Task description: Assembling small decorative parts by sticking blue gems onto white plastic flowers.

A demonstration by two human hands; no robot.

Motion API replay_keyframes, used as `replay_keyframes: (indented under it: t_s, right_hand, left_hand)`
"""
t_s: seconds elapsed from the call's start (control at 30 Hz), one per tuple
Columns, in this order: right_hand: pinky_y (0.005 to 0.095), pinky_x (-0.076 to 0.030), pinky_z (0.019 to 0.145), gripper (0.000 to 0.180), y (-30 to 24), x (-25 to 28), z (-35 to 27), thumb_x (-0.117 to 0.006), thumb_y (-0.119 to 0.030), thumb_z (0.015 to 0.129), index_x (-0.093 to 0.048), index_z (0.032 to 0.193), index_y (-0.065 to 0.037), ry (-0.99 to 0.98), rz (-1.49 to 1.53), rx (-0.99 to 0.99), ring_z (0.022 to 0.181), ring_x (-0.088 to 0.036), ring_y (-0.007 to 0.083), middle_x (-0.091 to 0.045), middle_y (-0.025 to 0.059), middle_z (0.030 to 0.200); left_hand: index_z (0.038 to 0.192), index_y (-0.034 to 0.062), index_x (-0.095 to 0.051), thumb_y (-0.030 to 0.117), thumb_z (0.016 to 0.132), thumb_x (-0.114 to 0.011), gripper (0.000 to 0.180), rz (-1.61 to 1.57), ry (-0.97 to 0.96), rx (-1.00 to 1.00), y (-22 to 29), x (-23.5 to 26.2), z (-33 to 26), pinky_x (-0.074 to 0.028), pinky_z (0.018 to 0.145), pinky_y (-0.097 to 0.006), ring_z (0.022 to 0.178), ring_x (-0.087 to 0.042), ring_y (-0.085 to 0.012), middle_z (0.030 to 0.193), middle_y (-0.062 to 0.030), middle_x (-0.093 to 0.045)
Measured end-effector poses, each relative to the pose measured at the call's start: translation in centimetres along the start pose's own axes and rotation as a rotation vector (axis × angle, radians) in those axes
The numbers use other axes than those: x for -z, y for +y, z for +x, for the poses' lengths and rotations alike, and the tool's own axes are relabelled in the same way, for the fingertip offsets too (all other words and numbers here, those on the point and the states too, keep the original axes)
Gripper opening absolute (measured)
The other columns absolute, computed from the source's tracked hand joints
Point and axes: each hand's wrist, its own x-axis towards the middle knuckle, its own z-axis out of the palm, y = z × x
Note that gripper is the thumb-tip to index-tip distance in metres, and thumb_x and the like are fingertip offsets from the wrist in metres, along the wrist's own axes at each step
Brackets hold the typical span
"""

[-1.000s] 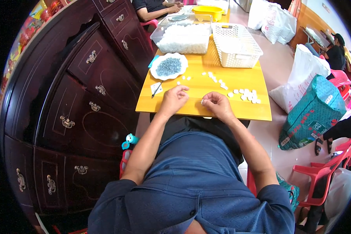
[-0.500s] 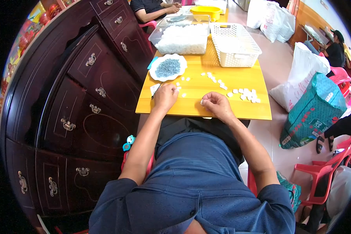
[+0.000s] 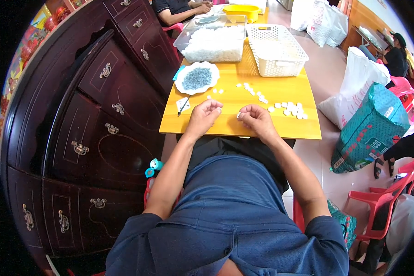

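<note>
Hands: left hand [image 3: 206, 115], right hand [image 3: 255, 118], each pinching one white piece.

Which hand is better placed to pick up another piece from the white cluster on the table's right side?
Right. The right hand rests just left of the white cluster, on the same side of the table. The left hand sits nearer the plate and would have to cross over.

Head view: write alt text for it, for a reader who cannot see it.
A seated person's left hand and right hand pinch small white pieces close together over a yellow table. Farther out lie scattered white pieces, a white plate of grey bits and a white basket.
</note>
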Motion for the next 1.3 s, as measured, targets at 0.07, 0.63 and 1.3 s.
replay_keyframes:
  t_s: [0.07, 0.63, 1.3]
  right_hand:
    - [0.0210, -0.048, 0.065, 0.010, 0.1, -0.1, 0.0, -0.067, -0.011, 0.092, -0.064, 0.098, -0.003, 0.003, 0.022, 0.027, 0.070, -0.060, 0.0063, -0.069, 0.0011, 0.084]
    - [0.0222, -0.051, 0.067, 0.012, 0.7, -0.4, 0.2, -0.067, -0.010, 0.092, -0.064, 0.100, -0.003, -0.027, 0.011, 0.033, 0.073, -0.062, 0.0073, -0.069, 0.0016, 0.085]
    - [0.0215, -0.051, 0.067, 0.011, 1.2, -0.6, 0.1, -0.068, -0.010, 0.092, -0.064, 0.100, -0.002, -0.028, -0.011, 0.040, 0.073, -0.061, 0.0059, -0.067, 0.0000, 0.085]
  left_hand:
    - [0.109, 0.0013, -0.062, 0.005, 0.092, -0.065, 0.017, -0.097, -0.092, 0.005, 0.3, -0.5, -0.5, -0.044, 0.056, -0.016, 0.068, -0.052, 0.0001, 0.084, 0.0037, -0.058]
    - [0.114, 0.0009, -0.066, -0.001, 0.089, -0.068, 0.025, -0.078, -0.159, -0.083, 0.3, -1.4, -1.1, -0.047, 0.065, -0.016, 0.070, -0.053, 0.0009, 0.094, 0.0034, -0.064]
    - [0.116, 0.0012, -0.068, -0.002, 0.089, -0.069, 0.028, -0.031, -0.173, -0.124, -0.2, -1.5, -0.9, -0.051, 0.071, -0.018, 0.078, -0.059, -0.0016, 0.097, 0.0016, -0.068]
